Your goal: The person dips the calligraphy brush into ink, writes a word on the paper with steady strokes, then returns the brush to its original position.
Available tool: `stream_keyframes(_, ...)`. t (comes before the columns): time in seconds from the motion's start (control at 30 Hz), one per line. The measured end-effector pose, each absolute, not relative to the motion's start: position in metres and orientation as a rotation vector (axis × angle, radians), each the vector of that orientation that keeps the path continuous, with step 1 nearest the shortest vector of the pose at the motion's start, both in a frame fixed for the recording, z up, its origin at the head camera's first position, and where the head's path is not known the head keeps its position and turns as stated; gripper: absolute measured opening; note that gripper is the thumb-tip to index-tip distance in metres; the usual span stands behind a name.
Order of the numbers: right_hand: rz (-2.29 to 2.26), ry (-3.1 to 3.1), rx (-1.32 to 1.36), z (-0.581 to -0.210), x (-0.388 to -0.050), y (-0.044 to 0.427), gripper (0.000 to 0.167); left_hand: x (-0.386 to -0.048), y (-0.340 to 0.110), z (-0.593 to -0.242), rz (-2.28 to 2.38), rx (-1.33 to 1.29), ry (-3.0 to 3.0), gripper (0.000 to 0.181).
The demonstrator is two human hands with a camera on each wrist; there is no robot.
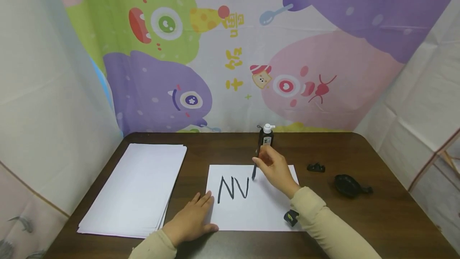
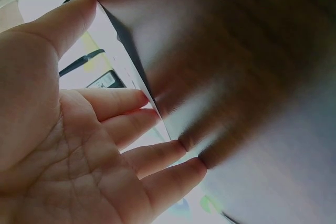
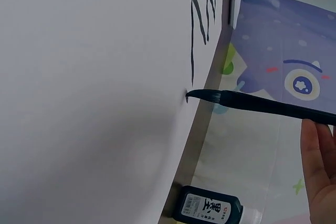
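Observation:
My right hand (image 1: 274,167) pinches a dark brush (image 3: 262,102) by its handle. In the right wrist view the brush's bent, inked tip touches the white sheet (image 3: 94,51), beside black zigzag strokes (image 3: 198,19). Those strokes (image 1: 232,189) stand on the left half of the sheet (image 1: 258,215) in the head view. My left hand (image 1: 192,217) rests at the sheet's left edge with fingers spread. Seen from the left wrist, its palm (image 2: 68,156) and straight fingers hold nothing, the fingertips meeting the glossy tabletop and paper edge. A small black object (image 1: 291,218) lies on the sheet's lower right corner.
A stack of white paper (image 1: 133,191) lies at the left of the brown table (image 1: 223,153). Behind the sheet stands a black ink bottle (image 1: 267,135) with a white pump. To the right are a small black brush rest (image 1: 316,167) and a dark leaf-shaped dish (image 1: 350,186).

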State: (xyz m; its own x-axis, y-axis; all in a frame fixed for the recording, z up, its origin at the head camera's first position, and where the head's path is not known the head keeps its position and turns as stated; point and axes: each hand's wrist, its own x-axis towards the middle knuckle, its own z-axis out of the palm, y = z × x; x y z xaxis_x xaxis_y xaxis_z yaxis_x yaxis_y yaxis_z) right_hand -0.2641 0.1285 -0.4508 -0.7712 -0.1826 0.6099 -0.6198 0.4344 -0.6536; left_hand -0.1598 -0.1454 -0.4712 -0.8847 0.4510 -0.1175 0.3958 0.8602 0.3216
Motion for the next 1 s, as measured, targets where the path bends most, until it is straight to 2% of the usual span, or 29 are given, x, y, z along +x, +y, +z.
stream_keyframes(1.0, 1.417, -2.313, 0.727, -0.449, -0.245, 0.130, 0.016, -0.159, -0.146, -0.472, 0.436, 0.669, 2.858, 0.083)
